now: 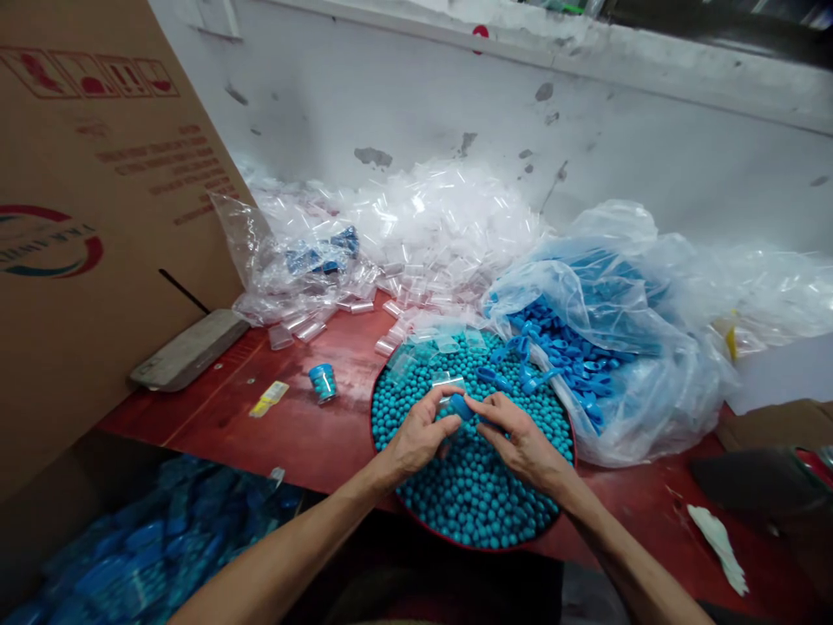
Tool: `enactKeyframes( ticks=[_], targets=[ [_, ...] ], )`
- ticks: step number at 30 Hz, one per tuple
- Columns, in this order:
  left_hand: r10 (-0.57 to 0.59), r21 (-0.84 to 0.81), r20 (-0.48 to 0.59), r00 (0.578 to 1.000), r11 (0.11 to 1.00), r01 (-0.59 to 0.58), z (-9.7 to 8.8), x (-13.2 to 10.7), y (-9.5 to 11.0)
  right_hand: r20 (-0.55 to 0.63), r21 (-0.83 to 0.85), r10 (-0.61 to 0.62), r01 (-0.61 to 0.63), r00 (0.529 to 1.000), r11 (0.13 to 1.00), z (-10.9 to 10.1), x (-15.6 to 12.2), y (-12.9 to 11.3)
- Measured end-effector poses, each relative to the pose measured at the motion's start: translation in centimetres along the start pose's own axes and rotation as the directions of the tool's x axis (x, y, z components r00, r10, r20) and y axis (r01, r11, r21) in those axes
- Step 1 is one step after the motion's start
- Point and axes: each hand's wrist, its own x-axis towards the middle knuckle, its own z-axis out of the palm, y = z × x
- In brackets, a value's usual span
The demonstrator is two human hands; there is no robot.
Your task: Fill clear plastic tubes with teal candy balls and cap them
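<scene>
My left hand [420, 434] and my right hand [517, 438] meet over a round red tray [416, 514] heaped with several small turquoise balls [472, 495]. Both hands pinch one small clear plastic packet with a blue piece [460, 405] between their fingertips. The fingers of each hand are curled closed round it. Loose clear packets [449, 379] lie on the balls just beyond my hands.
A clear bag of blue plastic parts [573, 347] lies right of the tray. A heap of empty clear packets [429, 234] sits against the white wall. A filled packet [323, 382] stands on the red table. A cardboard box [84, 217] rises at left, with blue filled packets [149, 547] below.
</scene>
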Motion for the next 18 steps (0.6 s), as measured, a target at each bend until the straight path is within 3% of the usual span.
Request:
enactKeyframes(
  ticks=[4,6,8,10,12,15,18],
  targets=[
    [-0.033,0.073,0.156,0.987,0.997,0.021,-0.9,-0.5,0.6,0.034,0.263,0.139,-0.143,0.990,0.954,-1.4,0.8,0.2],
    [-0.027,0.085,0.166,0.986,0.996,0.013,-0.8,-0.8,0.8,-0.022,0.402,0.228,-0.201,0.973,0.893,-1.0,1.3,0.1],
    [-0.005,0.100,0.128,0.992,0.995,-0.008,-0.5,-0.9,0.9,-0.090,0.412,0.251,-0.193,0.964,0.890,0.0,1.4,-0.2],
    [0.055,0.132,0.052,0.997,0.989,-0.061,-0.2,-1.0,1.0,-0.141,0.259,0.190,-0.149,0.972,0.954,1.2,1.1,-0.8],
    [0.135,0.169,-0.020,0.991,0.977,-0.130,0.2,-1.0,0.9,-0.135,0.004,0.069,-0.069,0.988,0.998,2.2,0.5,-1.4],
    [0.219,0.169,-0.053,0.974,0.964,-0.207,0.5,-1.1,0.9,-0.075,-0.298,-0.069,0.044,0.995,0.954,3.1,-0.4,-1.9],
    [0.222,0.122,-0.036,0.974,0.969,-0.217,0.6,-1.2,1.0,-0.053,-0.427,-0.063,0.035,0.997,0.904,3.3,-0.6,-2.1]
  ],
)
